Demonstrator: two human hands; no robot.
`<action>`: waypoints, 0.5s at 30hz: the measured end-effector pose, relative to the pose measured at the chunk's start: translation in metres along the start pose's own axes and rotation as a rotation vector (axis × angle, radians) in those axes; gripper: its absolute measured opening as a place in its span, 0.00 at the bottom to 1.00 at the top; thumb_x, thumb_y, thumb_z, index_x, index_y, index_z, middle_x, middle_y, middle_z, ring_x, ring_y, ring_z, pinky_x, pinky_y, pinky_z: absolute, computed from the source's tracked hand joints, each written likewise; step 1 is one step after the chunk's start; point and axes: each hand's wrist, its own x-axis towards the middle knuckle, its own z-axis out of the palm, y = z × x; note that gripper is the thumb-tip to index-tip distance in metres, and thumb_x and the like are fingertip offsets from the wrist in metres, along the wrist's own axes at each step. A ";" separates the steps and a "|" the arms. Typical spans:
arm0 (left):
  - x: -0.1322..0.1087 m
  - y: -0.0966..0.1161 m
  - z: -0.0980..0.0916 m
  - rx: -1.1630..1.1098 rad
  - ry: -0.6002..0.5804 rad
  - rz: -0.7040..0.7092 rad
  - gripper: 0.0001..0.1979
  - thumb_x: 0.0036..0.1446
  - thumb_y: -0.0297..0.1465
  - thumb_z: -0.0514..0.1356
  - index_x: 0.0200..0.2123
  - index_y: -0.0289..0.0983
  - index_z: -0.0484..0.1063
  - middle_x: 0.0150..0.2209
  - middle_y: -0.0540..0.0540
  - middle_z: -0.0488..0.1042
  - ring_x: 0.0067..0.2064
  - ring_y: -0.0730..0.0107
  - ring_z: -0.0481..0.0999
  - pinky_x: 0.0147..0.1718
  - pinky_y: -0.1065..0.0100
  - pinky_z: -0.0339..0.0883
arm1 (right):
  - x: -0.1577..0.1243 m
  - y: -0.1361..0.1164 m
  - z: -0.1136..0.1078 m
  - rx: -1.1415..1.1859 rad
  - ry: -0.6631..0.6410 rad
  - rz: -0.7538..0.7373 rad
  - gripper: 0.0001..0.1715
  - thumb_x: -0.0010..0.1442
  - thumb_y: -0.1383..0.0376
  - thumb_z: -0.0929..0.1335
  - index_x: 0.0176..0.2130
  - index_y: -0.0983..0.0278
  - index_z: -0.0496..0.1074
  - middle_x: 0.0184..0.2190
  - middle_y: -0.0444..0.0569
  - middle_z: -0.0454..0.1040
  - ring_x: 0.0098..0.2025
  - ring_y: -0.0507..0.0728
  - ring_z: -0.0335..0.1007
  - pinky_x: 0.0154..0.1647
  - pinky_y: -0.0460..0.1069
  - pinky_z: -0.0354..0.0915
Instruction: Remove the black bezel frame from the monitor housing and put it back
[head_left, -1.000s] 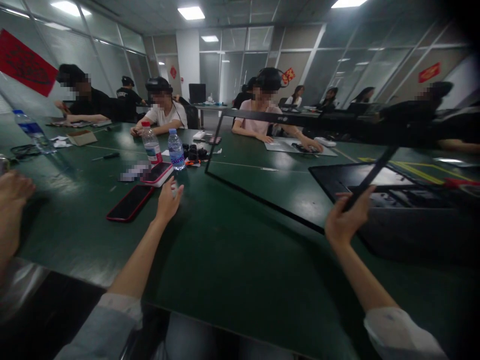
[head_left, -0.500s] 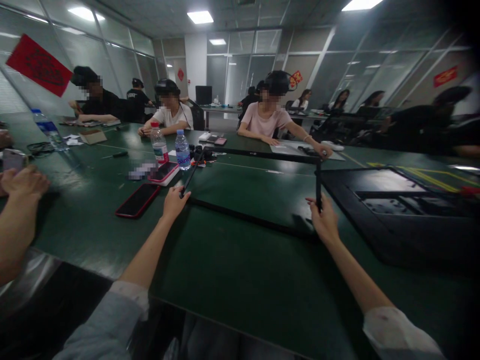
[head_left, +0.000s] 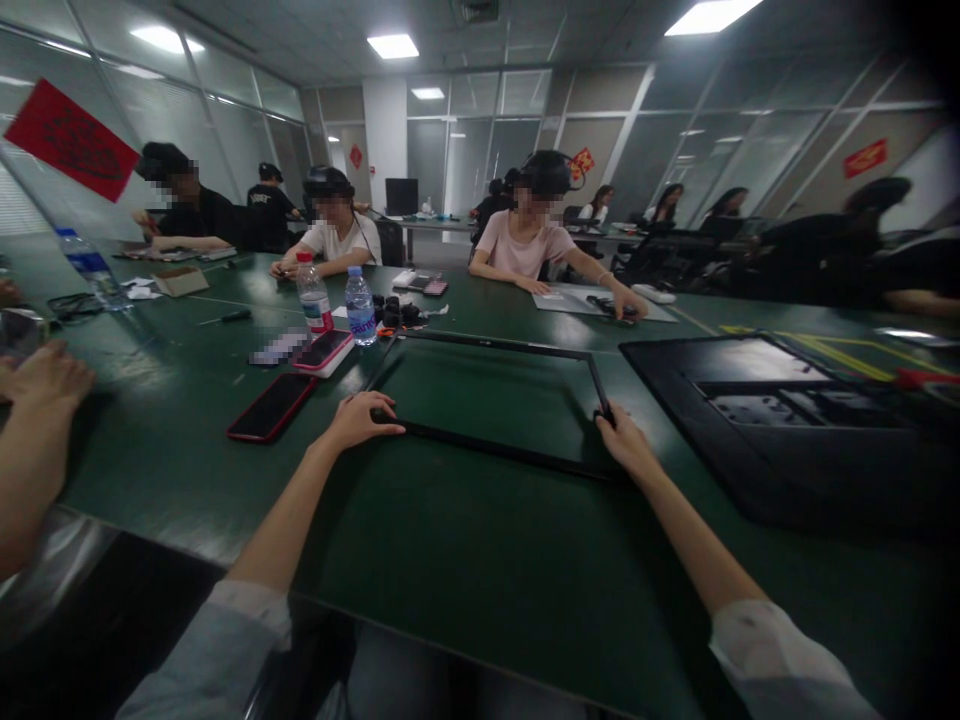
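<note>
A thin black rectangular frame (head_left: 495, 447), like a screen bezel, is in front of me, low over the green table (head_left: 465, 560) or resting on it. My left hand (head_left: 361, 418) is closed on its near left corner, with the thumb along the near bar. On the right side bar, my right hand (head_left: 621, 436) grips close to the near right corner. Table surface shows through the middle of the frame. To the right lies a large dark laptop-like panel (head_left: 750, 470) with cut-out openings, apart from my right hand.
Left of the frame lie a red-edged phone (head_left: 271, 408) and a pink-edged phone (head_left: 324, 350). Two bottles, one with a red cap (head_left: 315, 300) and one blue-capped (head_left: 361, 310), stand behind them. Across the table sits a person in pink (head_left: 525, 240). Another person's hands (head_left: 49, 378) are at far left.
The black frame has come down and tilted flatter, its far bar now lower and nearer. My left hand has shifted slightly right, my right hand slightly left; both keep hold.
</note>
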 end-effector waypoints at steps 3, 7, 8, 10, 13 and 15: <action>0.000 -0.002 -0.001 -0.017 0.005 0.027 0.18 0.49 0.50 0.71 0.36 0.44 0.82 0.56 0.45 0.77 0.59 0.53 0.73 0.60 0.51 0.64 | 0.000 -0.001 0.001 -0.030 -0.012 0.027 0.31 0.61 0.56 0.63 0.60 0.62 0.69 0.52 0.58 0.76 0.53 0.67 0.74 0.58 0.63 0.67; -0.001 -0.004 0.000 -0.009 0.036 0.025 0.21 0.48 0.53 0.70 0.35 0.42 0.81 0.51 0.46 0.78 0.53 0.55 0.76 0.55 0.55 0.67 | 0.002 -0.004 0.003 -0.087 -0.061 0.094 0.36 0.62 0.55 0.63 0.64 0.67 0.67 0.59 0.63 0.73 0.59 0.71 0.71 0.63 0.66 0.63; -0.001 -0.004 0.001 -0.003 0.042 0.020 0.22 0.48 0.54 0.70 0.35 0.42 0.81 0.50 0.46 0.79 0.52 0.56 0.77 0.54 0.56 0.67 | 0.002 -0.005 0.003 -0.089 -0.072 0.102 0.37 0.62 0.55 0.62 0.65 0.68 0.65 0.62 0.64 0.70 0.62 0.71 0.68 0.65 0.67 0.61; -0.001 -0.003 0.001 0.009 0.055 0.012 0.24 0.47 0.57 0.69 0.35 0.43 0.80 0.48 0.47 0.80 0.50 0.57 0.77 0.53 0.57 0.68 | 0.003 -0.006 0.003 -0.073 -0.091 0.102 0.39 0.63 0.55 0.61 0.67 0.71 0.63 0.66 0.64 0.65 0.67 0.70 0.62 0.69 0.65 0.57; -0.001 0.000 0.000 0.025 0.069 -0.010 0.26 0.48 0.58 0.67 0.36 0.43 0.80 0.46 0.47 0.80 0.50 0.56 0.77 0.50 0.58 0.68 | 0.005 -0.007 -0.001 -0.016 -0.099 0.106 0.40 0.62 0.57 0.62 0.68 0.72 0.62 0.69 0.62 0.61 0.71 0.66 0.56 0.72 0.61 0.53; -0.003 0.004 -0.002 0.031 0.067 -0.039 0.27 0.47 0.60 0.67 0.36 0.43 0.80 0.45 0.46 0.81 0.50 0.55 0.77 0.48 0.58 0.68 | 0.005 -0.009 -0.004 0.043 -0.103 0.119 0.39 0.60 0.59 0.62 0.67 0.71 0.63 0.69 0.61 0.61 0.71 0.65 0.57 0.72 0.60 0.52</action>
